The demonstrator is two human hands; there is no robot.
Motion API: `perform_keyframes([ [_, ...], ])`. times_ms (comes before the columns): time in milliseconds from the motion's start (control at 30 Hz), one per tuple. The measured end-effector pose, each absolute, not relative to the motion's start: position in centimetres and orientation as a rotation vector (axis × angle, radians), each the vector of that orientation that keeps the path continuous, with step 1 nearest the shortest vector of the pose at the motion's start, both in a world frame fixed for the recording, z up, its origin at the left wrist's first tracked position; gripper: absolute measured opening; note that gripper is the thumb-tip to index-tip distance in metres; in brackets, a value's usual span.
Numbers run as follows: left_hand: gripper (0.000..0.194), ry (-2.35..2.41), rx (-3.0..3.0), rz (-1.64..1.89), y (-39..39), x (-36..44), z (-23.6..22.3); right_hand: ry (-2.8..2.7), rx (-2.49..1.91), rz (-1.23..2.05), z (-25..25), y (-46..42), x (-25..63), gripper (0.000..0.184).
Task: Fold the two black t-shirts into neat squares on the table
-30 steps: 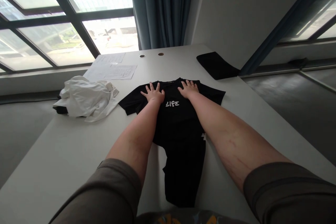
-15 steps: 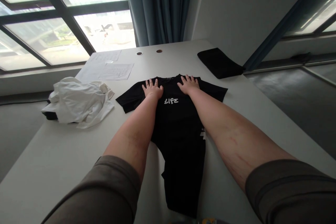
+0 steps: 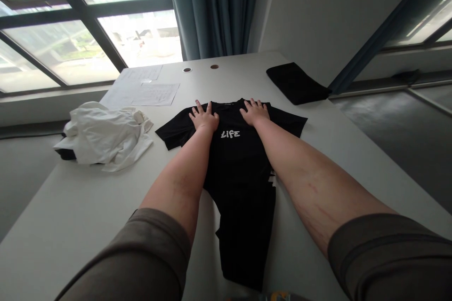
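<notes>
A black T-shirt (image 3: 240, 164) with white lettering on its chest lies on the white table, its collar at the far end and both sleeves spread sideways. Its lower part is narrowed, with the left edge running inward, and a bit of white print shows at the right side. My left hand (image 3: 205, 117) rests with spread fingers on the left shoulder area by the collar. On the opposite shoulder lies my right hand (image 3: 254, 113), palm down, fingers apart. Neither hand grips the fabric. My forearms hide parts of the shirt's sides.
A crumpled white garment (image 3: 106, 134) lies at the table's left edge, with something dark under it. Paper sheets (image 3: 155, 94) lie at the back left. A folded black cloth (image 3: 298, 83) is at the back right. Two round holes pierce the table (image 3: 240, 70) near the curtain (image 3: 215, 14).
The fingers of my left hand have shifted slightly, some lifting and spreading. My right hand and the T-shirt stay nearly as they were.
</notes>
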State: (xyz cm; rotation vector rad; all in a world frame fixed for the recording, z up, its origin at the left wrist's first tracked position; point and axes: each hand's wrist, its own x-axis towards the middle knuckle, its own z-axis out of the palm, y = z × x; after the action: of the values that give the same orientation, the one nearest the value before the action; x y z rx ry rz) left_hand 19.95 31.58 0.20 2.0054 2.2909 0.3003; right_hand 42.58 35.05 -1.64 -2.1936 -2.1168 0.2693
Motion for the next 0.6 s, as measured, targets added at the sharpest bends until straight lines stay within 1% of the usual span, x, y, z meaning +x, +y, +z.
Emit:
perform_keyframes([
  [100,0.065,2.301,2.065,0.399,31.2,20.0,0.3,-2.105,-2.178,0.245,-1.5,34.8,42.5,0.075],
  [300,0.057,2.28,1.994,0.364,31.4,19.8,0.3,-2.037,-2.027,0.014,-1.1,32.6,42.3,0.065],
  [400,0.054,2.163,2.139,0.398,31.4,19.8,0.0,-2.06,-1.993,0.019,-1.1,32.3,42.2,0.062],
  [500,0.057,2.052,2.234,0.377,31.6,19.7,-0.3,-2.108,-1.99,0.045,-1.2,33.2,42.4,0.061],
  [600,0.063,2.078,2.138,0.267,32.1,19.6,-0.5,-2.173,-2.084,0.169,-1.3,34.4,42.6,0.07],
])
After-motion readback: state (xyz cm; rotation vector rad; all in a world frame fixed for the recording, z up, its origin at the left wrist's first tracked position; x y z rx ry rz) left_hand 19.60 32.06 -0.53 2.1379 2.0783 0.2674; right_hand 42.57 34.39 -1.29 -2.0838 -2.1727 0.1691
